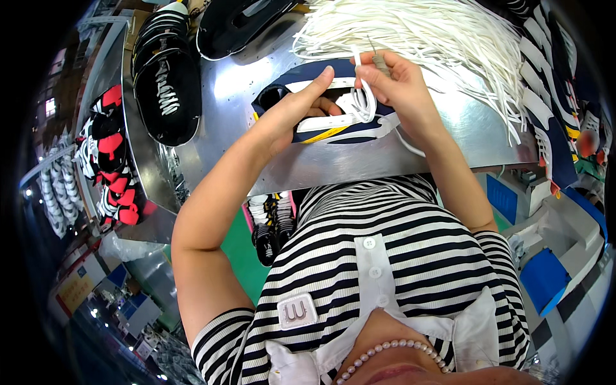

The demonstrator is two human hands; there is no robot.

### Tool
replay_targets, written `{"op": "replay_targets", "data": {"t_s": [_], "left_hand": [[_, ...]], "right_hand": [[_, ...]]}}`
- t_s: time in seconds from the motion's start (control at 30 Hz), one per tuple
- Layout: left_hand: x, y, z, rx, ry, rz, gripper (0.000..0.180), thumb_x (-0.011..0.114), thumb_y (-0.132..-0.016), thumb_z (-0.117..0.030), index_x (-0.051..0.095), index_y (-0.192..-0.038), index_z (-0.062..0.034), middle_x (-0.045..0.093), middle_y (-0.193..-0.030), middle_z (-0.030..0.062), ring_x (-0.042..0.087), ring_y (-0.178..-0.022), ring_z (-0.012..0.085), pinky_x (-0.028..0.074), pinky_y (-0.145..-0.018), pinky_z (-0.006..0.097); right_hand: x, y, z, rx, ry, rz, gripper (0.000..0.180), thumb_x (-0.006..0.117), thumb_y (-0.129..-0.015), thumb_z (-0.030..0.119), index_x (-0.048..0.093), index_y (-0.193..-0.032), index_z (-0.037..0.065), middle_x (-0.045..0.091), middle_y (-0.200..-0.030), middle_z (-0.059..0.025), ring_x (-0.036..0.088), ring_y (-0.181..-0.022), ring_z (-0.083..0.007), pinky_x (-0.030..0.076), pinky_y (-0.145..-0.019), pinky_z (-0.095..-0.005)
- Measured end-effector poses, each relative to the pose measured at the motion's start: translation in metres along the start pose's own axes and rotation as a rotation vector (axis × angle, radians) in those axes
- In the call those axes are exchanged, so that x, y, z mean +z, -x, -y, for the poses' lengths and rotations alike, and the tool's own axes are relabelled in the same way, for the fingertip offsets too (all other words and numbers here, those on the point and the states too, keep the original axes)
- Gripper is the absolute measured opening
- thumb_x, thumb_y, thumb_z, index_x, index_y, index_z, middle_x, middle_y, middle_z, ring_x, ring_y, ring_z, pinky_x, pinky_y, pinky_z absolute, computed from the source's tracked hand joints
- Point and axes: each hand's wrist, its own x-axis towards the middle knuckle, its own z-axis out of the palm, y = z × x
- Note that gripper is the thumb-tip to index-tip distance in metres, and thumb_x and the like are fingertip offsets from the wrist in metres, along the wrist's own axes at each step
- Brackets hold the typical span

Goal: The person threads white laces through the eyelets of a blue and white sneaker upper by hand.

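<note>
A navy, white and yellow shoe upper (333,133) lies on its side on the metal table in front of me. My left hand (298,110) grips its near side, fingers curled into the opening and thumb raised over it. Pinched in my right hand (404,88), above the upper, is a hooked awl (380,64) with a thin metal point and a wrapped, dull-coloured handle. A white shoelace (367,106) loops between my right fingers and the upper's eyelet area. One lace end trails down beside my right wrist. The inside of the upper is partly hidden by my left fingers.
A large heap of white laces (410,32) covers the table's back right. Black shoe uppers (168,96) stand along the left edge, and red, black and white uppers (109,147) lie beyond it. Navy and white uppers (552,141) line the right edge. Blue bins (544,279) stand lower right.
</note>
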Motion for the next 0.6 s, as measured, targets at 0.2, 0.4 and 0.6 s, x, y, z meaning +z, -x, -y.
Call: {"op": "replay_targets", "data": {"t_s": [0.2, 0.4, 0.6], "left_hand": [[0.014, 0.006, 0.014, 0.322, -0.042, -0.189, 0.047, 0.062, -0.092, -0.051, 0.069, -0.091, -0.0043, 0.065, -0.070, 0.0054, 0.060, -0.061, 0.0103, 0.046, -0.056, 0.023], [0.035, 0.015, 0.017, 0.497, 0.020, -0.353, 0.017, 0.073, -0.088, -0.018, 0.070, -0.088, -0.0016, 0.066, -0.074, 0.0031, 0.057, -0.057, 0.0082, 0.045, -0.053, 0.023], [0.037, 0.013, 0.029, 0.630, 0.023, -0.373, 0.017, 0.076, -0.084, -0.014, 0.071, -0.091, 0.0007, 0.069, -0.078, 0.0032, 0.063, -0.066, 0.0090, 0.049, -0.059, 0.023]], "right_hand": [[-0.004, 0.006, -0.020, 0.015, 0.311, 0.038, 0.043, 0.074, -0.083, 0.017, 0.056, -0.119, 0.001, 0.069, -0.089, -0.0120, 0.067, -0.079, -0.0162, 0.052, -0.069, -0.0282], [0.005, 0.010, -0.021, -0.091, 0.464, -0.016, 0.044, 0.074, -0.082, 0.016, 0.053, -0.116, -0.002, 0.068, -0.084, -0.0162, 0.068, -0.074, -0.0234, 0.051, -0.066, -0.0330], [0.008, 0.023, 0.002, -0.079, 0.644, 0.066, 0.036, 0.071, -0.085, 0.020, 0.052, -0.106, -0.002, 0.066, -0.077, -0.0160, 0.066, -0.070, -0.0265, 0.049, -0.065, -0.0344]]}}
